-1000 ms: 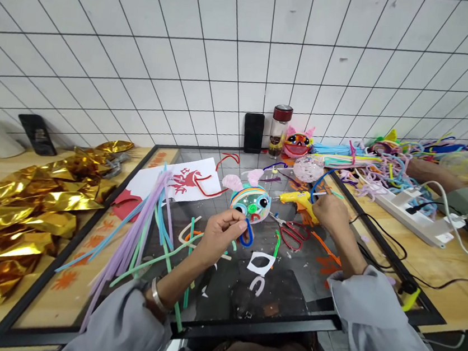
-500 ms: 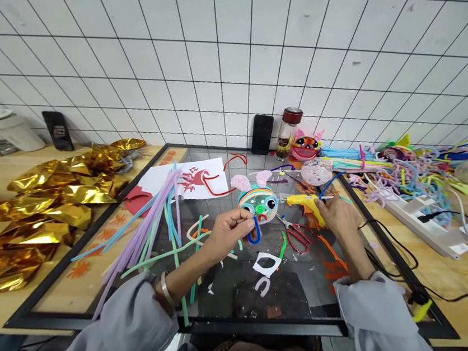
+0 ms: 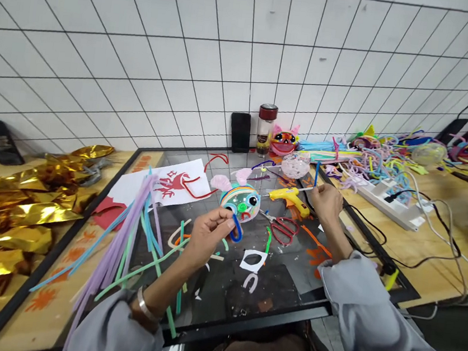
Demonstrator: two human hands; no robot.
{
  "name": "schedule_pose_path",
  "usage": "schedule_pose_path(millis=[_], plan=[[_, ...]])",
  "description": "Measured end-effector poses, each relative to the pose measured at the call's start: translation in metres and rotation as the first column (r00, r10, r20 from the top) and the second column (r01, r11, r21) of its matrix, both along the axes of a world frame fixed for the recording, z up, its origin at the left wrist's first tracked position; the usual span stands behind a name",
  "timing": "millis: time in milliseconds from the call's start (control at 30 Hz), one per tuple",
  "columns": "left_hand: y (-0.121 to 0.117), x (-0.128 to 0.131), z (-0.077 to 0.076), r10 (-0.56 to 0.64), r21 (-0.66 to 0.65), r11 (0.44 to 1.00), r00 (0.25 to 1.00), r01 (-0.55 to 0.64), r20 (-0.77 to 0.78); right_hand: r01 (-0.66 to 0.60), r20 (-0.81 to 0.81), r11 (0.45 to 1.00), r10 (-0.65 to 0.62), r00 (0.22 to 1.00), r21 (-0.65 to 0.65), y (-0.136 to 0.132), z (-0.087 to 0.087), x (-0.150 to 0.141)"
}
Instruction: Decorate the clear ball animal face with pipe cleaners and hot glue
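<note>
My left hand (image 3: 210, 233) is closed in a pinch on a blue pipe cleaner loop (image 3: 236, 231), which hangs just in front of the clear balloon-like face (image 3: 242, 203) with pink ears, big eyes and a rainbow band. Closed too, my right hand (image 3: 327, 203) grips a short blue pipe cleaner (image 3: 317, 174) that stands up from the fingertips. A yellow hot glue gun (image 3: 289, 197) lies just left of that hand, and its pale glue stick reaches the fingers; whether they touch it I cannot tell. Red-handled scissors (image 3: 283, 229) lie between the hands.
Purple and green pipe cleaners (image 3: 125, 242) spread at the left, near gold foil (image 3: 15, 201). A white cut-out (image 3: 253, 261) lies on the dark board. Behind stand a bottle (image 3: 265, 131) and a black phone (image 3: 239, 132). A power strip (image 3: 391, 202) with cables sits at the right.
The view has swung to the right. My right hand has drawn off the glue gun's handle, and its blue pipe cleaner now stands more upright. My left hand still holds the blue loop.
</note>
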State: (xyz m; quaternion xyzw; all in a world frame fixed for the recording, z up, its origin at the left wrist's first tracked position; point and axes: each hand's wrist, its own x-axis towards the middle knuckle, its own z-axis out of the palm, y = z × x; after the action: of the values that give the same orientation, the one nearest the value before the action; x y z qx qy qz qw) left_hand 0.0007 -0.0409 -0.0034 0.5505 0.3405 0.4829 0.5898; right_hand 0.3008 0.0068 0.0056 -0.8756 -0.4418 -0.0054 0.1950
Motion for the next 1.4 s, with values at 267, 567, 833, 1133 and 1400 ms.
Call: schedule_pose_path(millis=[267, 567, 833, 1133, 1400], plan=[[-0.002, 0.0, 0.004, 0.028, 0.005, 1.0, 1.0, -0.028, 0.0, -0.101, 0.033, 0.983, 0.097, 0.995, 0.151, -0.008, 0.002, -0.005], [0.002, 0.0, -0.001, 0.019, 0.004, 1.0, 1.0, -0.019, -0.001, -0.249, 0.084, 0.93, 0.281, 0.956, -0.272, -0.003, -0.013, -0.035], [0.0, 0.005, 0.001, 0.036, -0.029, 0.999, 0.999, -0.035, 0.019, -0.195, -0.012, 0.969, 0.196, 0.981, -0.154, 0.004, -0.009, -0.02], [0.016, -0.008, 0.012, 0.204, 0.0, 0.978, 0.954, -0.209, 0.221, -0.171, -0.252, 0.952, 0.236, 0.939, 0.256, 0.004, -0.003, -0.008], [0.021, -0.009, 0.016, 0.252, -0.133, 0.967, 0.905, -0.218, 0.343, 0.128, -0.818, 0.837, 0.47, 0.331, 0.533, 0.005, 0.0, -0.01]])
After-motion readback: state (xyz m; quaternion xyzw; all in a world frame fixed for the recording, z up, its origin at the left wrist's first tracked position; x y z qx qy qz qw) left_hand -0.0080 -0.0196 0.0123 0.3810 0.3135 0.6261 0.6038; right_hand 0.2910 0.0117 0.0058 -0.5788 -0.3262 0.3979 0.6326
